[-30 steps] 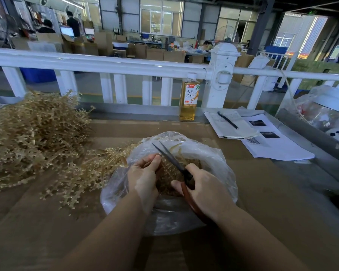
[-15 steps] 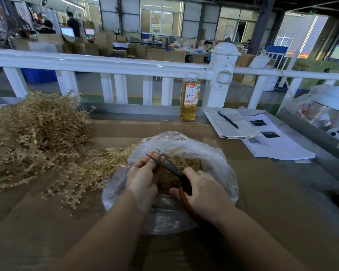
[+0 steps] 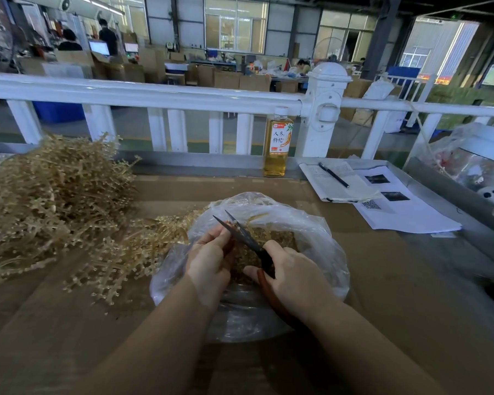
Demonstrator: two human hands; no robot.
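A clear plastic bag [image 3: 322, 246] lies open on the brown table, with golden cut pieces [image 3: 280, 238] inside. My right hand [image 3: 294, 275] grips dark scissors [image 3: 246, 238] with reddish handles; the blades point up-left and are slightly apart. My left hand [image 3: 208, 258] pinches a small golden piece at the blades, over the bag's mouth. The piece itself is mostly hidden by my fingers. A big heap of golden plastic sprigs [image 3: 49, 201] lies to the left, with some sprigs [image 3: 120, 263] spread towards the bag.
A bottle of amber drink [image 3: 277, 143] stands by the white railing [image 3: 154, 94] at the table's far edge. Papers [image 3: 405, 212] and a notebook with a pen [image 3: 334, 175] lie at the back right. Another plastic-wrapped bundle [image 3: 474, 158] sits far right.
The scissor blades dipped towards my left hand's fingers half a second ago, then came back up a little with the blades apart. Both hands stayed over the bag.
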